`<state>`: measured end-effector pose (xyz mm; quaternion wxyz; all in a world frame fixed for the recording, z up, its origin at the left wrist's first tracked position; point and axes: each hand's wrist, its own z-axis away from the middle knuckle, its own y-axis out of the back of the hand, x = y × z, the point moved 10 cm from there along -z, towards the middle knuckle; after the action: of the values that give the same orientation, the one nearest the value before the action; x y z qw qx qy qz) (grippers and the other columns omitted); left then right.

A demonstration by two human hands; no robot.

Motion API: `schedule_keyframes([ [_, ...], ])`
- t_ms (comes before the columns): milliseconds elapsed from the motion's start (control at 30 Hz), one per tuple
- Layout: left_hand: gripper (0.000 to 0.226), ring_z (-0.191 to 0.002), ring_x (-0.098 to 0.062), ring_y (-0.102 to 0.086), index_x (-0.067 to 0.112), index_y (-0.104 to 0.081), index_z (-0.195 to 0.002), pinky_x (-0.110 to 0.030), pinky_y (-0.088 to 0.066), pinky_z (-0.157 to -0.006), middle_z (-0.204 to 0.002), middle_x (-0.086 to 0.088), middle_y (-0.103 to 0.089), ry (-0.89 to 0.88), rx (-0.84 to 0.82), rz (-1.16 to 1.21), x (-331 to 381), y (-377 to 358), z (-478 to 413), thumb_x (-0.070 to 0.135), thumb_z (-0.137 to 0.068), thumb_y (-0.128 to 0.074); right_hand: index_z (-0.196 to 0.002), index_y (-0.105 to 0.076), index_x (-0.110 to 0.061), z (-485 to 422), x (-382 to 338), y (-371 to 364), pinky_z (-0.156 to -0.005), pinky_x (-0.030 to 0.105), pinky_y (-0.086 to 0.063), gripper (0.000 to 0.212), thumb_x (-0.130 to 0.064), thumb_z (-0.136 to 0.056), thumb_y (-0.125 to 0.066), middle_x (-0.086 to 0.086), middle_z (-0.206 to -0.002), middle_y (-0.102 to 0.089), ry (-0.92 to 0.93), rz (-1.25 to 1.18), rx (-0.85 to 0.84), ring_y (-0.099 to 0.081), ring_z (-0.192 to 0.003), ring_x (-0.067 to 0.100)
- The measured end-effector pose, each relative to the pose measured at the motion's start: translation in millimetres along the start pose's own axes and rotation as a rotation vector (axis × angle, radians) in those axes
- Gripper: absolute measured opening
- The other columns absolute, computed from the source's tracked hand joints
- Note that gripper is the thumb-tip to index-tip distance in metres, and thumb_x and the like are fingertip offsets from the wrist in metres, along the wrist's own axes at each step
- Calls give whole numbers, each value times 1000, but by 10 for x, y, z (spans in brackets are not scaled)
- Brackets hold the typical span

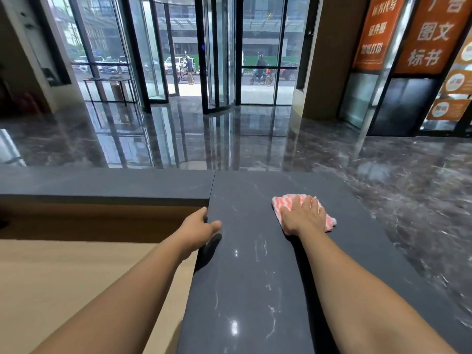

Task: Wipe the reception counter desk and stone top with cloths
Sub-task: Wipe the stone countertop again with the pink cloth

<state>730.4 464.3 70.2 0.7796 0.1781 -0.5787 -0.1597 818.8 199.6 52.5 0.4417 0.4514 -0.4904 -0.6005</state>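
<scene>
- The right hand (pixel 304 215) lies palm down on a pink-and-white striped cloth (pixel 279 203). Its fingers are straight and close together and its grip is released, so it presses the cloth flat instead of clutching it.
- The cloth sits on the dark grey veined stone worktop (pixel 250 277), towards its far end and nearer the right edge than the left. Rumpled corners stick out past the fingertips and to the right of the hand.
- The left hand (pixel 198 224) is at the inner left edge of the same slab, near the corner where it meets the raised ledge. The thumb lies on top and the fingers go over the side, so the grip clasps the stone's edge. The thumb's dark reflection shows just below it.
- Both forearms are bare and reach forward, well apart from each other.
- Left of the stone and lower down lies a pale wooden desk surface (pixel 51 277). A long dark stone ledge (pixel 102 185) runs across above it, at the back.
- Small bright spots of light glint on the polished stone near me.
- Beyond the counter, a glossy dark marble floor (pixel 383 162) mirrors the tall black-framed glass revolving door (pixel 217 60).
- Orange signs with white characters (pixel 434 34) hang on the right.
- Out on the street there are blurred riders on scooters (pixel 260 70) and parked cars.
</scene>
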Motion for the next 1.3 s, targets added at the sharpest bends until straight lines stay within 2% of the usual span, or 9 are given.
schedule_keyframes([
  [167,61,-137,-22,-39,16,-26,-150,-42,-31,-114,-153,-4,-35,167,36,385,-372,8,-222,38,-99,-50,-156,4,-18,-279,-644,-49,-119,43,6,65,-41,-100,-20,14,-161,11,114,3,-21,12,-149,28],
  [233,27,-104,-11,-58,15,-53,-114,-29,-45,-90,-120,-1,-57,191,42,519,-448,-37,-286,37,-102,-43,-156,4,-21,-309,-965,-91,-119,43,7,64,-41,-100,-21,15,-161,12,197,13,-42,14,-149,28],
  [333,28,-69,-6,-50,22,-49,-86,-25,-38,-61,-78,6,-52,200,65,619,-425,-86,-322,42,-103,-38,-155,0,-23,-201,-1501,-102,-120,45,3,62,-41,-100,-23,15,-162,10,389,44,-55,13,-149,29],
  [533,45,-67,-11,-73,21,-64,-107,-31,-53,-63,-82,2,-76,187,95,834,-392,-60,-390,52,-101,-32,-155,-6,-35,311,-2250,-307,-119,42,7,57,-51,-101,-18,6,-163,9,812,97,-95,12,-149,24],
  [600,51,-85,-11,-72,19,-59,-125,-36,-53,-81,-100,4,-74,186,96,876,-378,-80,-370,54,-100,-33,-155,-5,-35,273,-2159,-271,-120,39,6,57,-51,-102,-19,3,-163,7,851,91,-77,10,-150,21],
  [733,66,-141,-16,-33,15,-22,-153,-38,-31,-111,-156,-1,-31,188,105,874,-315,-89,-293,53,-100,-32,-155,-8,-37,-220,-1480,-45,-120,45,-3,58,-54,-100,-18,-3,-164,-1,654,28,-54,2,-150,19],
  [867,65,-144,-17,-29,21,-17,-154,-41,-28,-112,-157,2,-28,174,102,878,-327,-79,-284,55,-99,-29,-146,-28,-41,-708,-457,289,-107,61,-25,66,-66,-86,-16,-6,-158,-23,302,-43,32,-23,-144,23],
  [1000,66,-142,-21,-32,25,-14,-155,-41,-34,-105,-155,3,-32,183,87,873,-363,-86,-280,57,-99,-27,-155,-8,-33,-842,-2,210,-120,47,-2,71,-66,-93,-8,4,-164,0,147,-4,-40,0,-150,26],
  [1300,67,-139,-25,-38,17,-20,-153,-40,-41,-95,-153,-3,-37,191,96,925,-389,-58,-261,55,-100,-30,-155,-3,-30,-13,-1318,26,-120,48,2,57,-45,-101,-16,9,-163,6,437,47,-16,7,-149,31],
])
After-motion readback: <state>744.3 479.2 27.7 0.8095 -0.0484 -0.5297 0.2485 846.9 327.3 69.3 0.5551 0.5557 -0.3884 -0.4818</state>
